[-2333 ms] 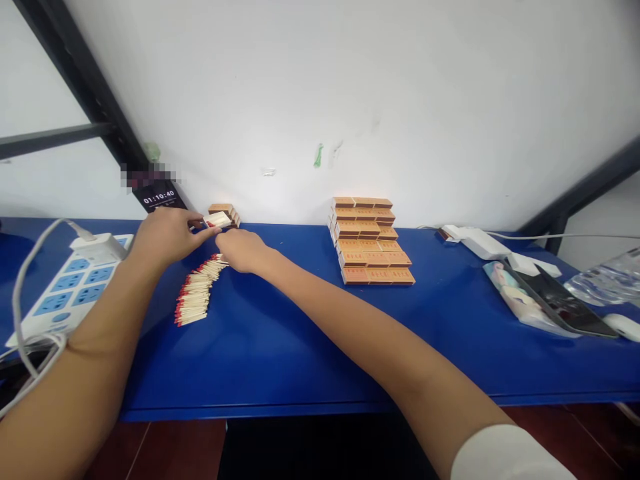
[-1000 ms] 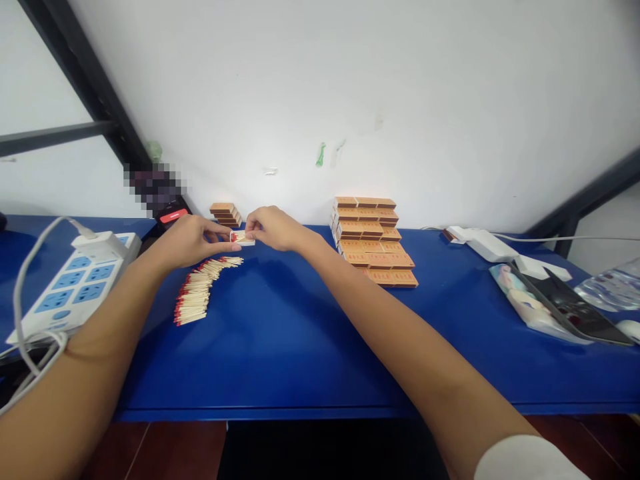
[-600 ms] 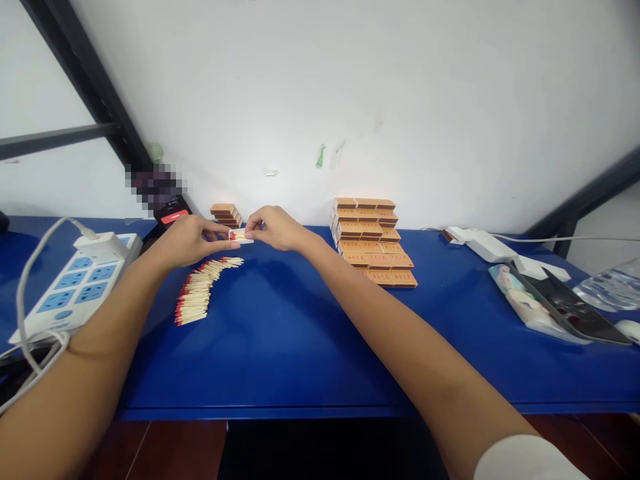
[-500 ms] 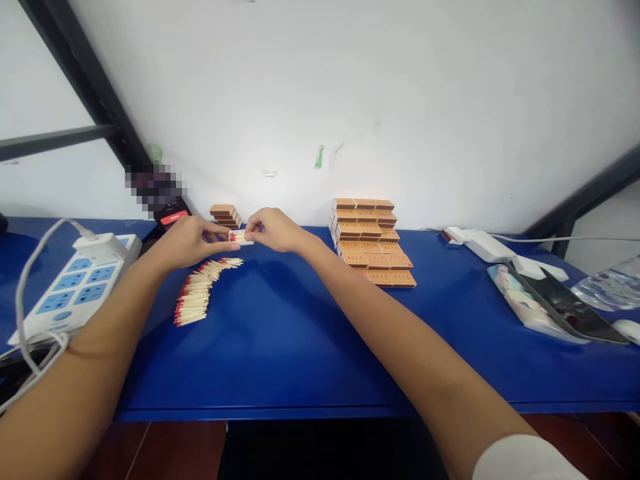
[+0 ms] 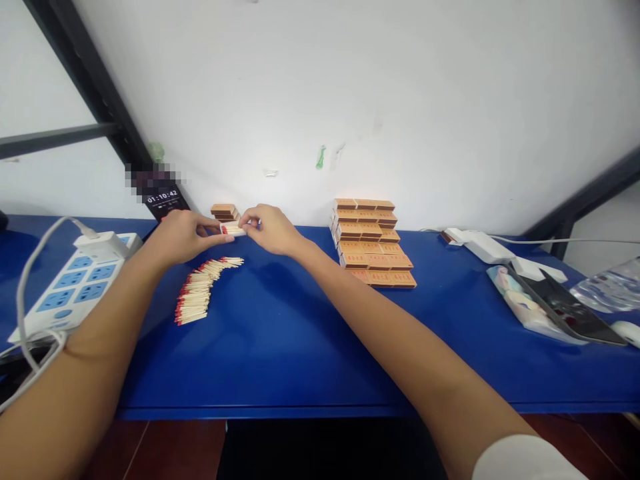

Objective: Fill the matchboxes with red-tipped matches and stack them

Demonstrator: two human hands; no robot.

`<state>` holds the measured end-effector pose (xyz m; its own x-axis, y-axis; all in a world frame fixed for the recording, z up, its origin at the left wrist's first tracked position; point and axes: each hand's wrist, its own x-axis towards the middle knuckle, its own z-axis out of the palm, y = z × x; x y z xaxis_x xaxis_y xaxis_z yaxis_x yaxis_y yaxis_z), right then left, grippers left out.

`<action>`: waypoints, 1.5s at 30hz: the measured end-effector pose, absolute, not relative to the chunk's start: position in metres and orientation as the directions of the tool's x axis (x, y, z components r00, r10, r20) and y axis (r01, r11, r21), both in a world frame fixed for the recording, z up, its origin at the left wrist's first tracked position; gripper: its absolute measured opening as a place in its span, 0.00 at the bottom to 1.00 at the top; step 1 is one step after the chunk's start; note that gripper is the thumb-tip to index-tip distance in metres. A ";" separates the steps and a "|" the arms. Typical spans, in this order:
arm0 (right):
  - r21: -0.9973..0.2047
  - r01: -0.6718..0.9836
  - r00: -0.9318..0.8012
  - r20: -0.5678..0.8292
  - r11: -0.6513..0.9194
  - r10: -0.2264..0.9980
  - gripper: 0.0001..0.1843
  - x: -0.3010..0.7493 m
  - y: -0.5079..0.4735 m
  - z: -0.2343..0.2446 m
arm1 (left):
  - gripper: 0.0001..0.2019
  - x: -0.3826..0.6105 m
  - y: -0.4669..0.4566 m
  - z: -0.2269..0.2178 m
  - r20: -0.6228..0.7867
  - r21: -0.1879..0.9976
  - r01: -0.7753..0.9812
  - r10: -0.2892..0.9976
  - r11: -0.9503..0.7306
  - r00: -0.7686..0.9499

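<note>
My left hand [image 5: 187,235] grips a small white matchbox tray [image 5: 238,233] at its left end, thumb below and fingers behind. Red-headed matches lie inside the tray, their heads toward the left. At the tray's right end, my right hand [image 5: 267,228] is closed, thumb and fingertips pinching there; whether they hold the tray or the match ends is too small to tell. Nearer to me, a curved row of loose matches [image 5: 196,293] lies on the blue table [image 5: 280,347]. Just behind the tray stands a short stack of orange matchboxes [image 5: 223,209], partly covered by my hands.
A larger stepped stack of matchboxes [image 5: 373,243] stands against the wall at centre right. At left lies a white power strip [image 5: 75,283] with a cable; a phone [image 5: 165,198] showing a timer leans behind it. Phone-like items in a pouch [image 5: 555,300] lie at right.
Both hands and the tray have shifted slightly left. My left hand has turned a little, and the phone screen behind it now shows a running time instead of a red button.
</note>
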<state>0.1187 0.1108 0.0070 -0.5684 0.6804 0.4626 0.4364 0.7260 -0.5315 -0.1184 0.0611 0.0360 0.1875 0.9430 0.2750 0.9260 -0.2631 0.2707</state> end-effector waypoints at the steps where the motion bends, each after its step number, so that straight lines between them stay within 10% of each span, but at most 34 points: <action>1: -0.529 0.461 -0.557 0.452 0.712 0.697 0.12 0.116 0.107 0.005 | 0.34 -0.121 0.061 0.037 0.314 0.240 0.943 0.937 -0.232 0.151; 7: -0.391 0.593 -0.685 0.214 0.704 0.696 0.13 0.097 0.084 -0.007 | 0.32 -0.131 0.063 0.037 0.353 0.174 0.977 0.934 -0.126 0.057; 25: -0.041 0.712 -0.698 0.068 0.701 0.713 0.21 0.085 0.064 -0.005 | 0.32 -0.128 0.070 0.026 0.337 0.147 0.966 0.929 -0.212 0.153; 45: -0.108 0.706 -0.678 0.183 0.700 0.712 0.12 0.120 0.089 0.025 | 0.33 -0.110 0.069 0.021 0.157 0.316 0.868 0.923 -0.384 0.351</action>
<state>0.1200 0.0892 0.0254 -0.6779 0.7121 0.1828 0.7060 0.6999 -0.1083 -0.1096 0.0687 0.0209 0.3510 0.9231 0.1573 0.8678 -0.3837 0.3157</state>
